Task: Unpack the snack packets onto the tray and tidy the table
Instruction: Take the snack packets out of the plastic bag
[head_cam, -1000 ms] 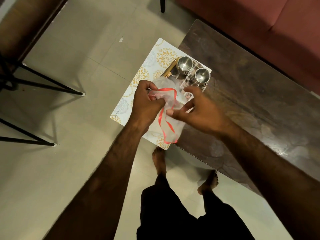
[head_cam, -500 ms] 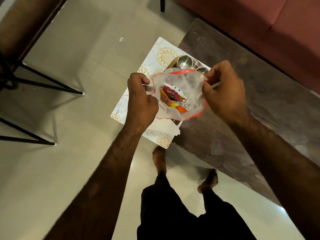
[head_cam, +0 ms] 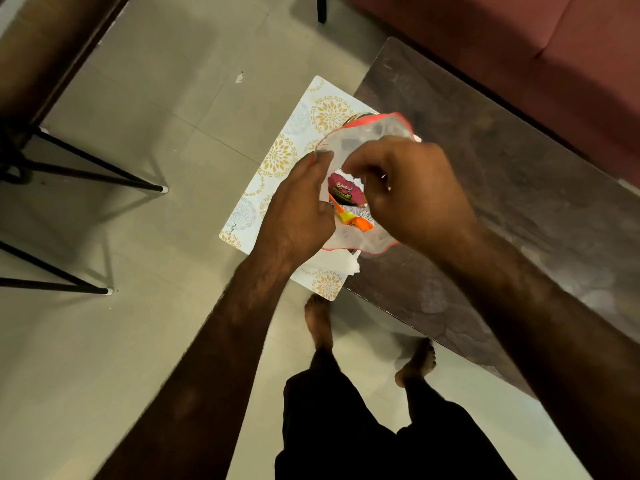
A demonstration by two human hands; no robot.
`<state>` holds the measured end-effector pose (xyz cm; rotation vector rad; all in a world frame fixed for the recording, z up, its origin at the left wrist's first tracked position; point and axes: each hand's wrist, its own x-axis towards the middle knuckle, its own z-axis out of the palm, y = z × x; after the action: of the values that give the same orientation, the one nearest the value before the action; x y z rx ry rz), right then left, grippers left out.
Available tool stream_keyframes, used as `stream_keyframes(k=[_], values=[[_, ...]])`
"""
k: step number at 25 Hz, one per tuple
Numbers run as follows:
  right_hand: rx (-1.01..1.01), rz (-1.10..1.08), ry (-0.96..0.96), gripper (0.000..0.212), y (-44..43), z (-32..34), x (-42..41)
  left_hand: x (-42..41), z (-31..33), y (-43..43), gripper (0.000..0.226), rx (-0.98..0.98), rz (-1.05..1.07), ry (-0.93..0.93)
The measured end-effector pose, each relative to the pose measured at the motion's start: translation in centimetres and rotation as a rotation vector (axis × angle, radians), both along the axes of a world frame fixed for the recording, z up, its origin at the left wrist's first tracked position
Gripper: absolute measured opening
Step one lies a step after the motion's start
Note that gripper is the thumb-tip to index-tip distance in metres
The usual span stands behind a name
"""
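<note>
Translucent plastic bag [head_cam: 367, 133] with red-edged rim, mouth open upward, above the floral-patterned tray [head_cam: 294, 147] at the dark table's left end. Inside: a pink "Bingo!" snack packet [head_cam: 346, 192], upright; nearer, an orange packet [head_cam: 356, 221] lies partly beneath it.

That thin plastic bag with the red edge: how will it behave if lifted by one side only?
Probably floppy: the plastic bag is thin, see-through and crumpled where the left hand pinches its rim. It would likely sag and its mouth close, since both hands hold it open. The snack packets inside look light but could slide out.
</note>
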<state>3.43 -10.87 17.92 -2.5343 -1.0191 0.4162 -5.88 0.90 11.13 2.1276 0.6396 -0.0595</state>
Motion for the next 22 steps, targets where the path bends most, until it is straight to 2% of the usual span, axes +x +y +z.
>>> stream_keyframes(k=[4,9,13,18,22], values=[[-0.405,-0.008,0.135,0.032,2.8,-4.1,1.1,0.2,0.5,-0.2,0.070,-0.017,-0.016,-0.038],[-0.575,-0.146,0.269,0.063,4.7,-11.0,3.3,0.0,-0.2,-0.2,0.067,-0.017,0.006,-0.035],[-0.557,-0.268,0.378,0.076,4.9,-14.7,3.3,-0.4,-0.5,0.3,0.068,-0.057,0.019,-0.034],[-0.399,-0.283,0.218,0.093,4.5,-13.5,2.1,-0.5,-0.6,0.3,0.068,-0.032,0.002,0.017],[-0.298,-0.197,0.014,0.055,2.2,-8.3,1.2,0.2,0.0,0.7,0.073,-0.035,0.005,0.072]])
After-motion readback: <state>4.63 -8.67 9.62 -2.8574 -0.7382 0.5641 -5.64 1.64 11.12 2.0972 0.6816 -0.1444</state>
